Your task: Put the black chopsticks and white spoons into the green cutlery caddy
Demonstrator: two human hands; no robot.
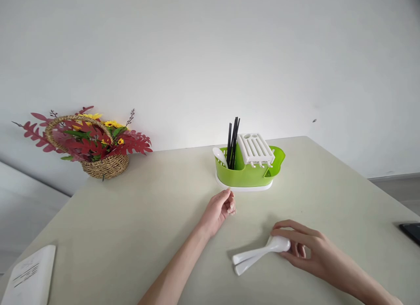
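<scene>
My right hand [306, 246] grips two white soup spoons [259, 253] by their bowl ends, fingers over the top and thumb below. Their handles point left, close above or on the tabletop. My left hand [220, 209] is loosely curled, thumb tip against the fingers, and I see nothing in it. It is just in front of a green cutlery holder [226, 177] with a white base. Black chopsticks [233, 143] stand in the holder's left compartment, beside another white spoon [220, 156]. A white slotted rack [255, 148] with small hooks covers its middle.
A wicker basket [105, 166] of red leaves and yellow flowers stands at the table's back left. A white box-like object [30, 276] with dark lines lies at the front left. A dark phone-like object [411, 231] sits at the right edge. Behind the pale table [154, 200] is a wall.
</scene>
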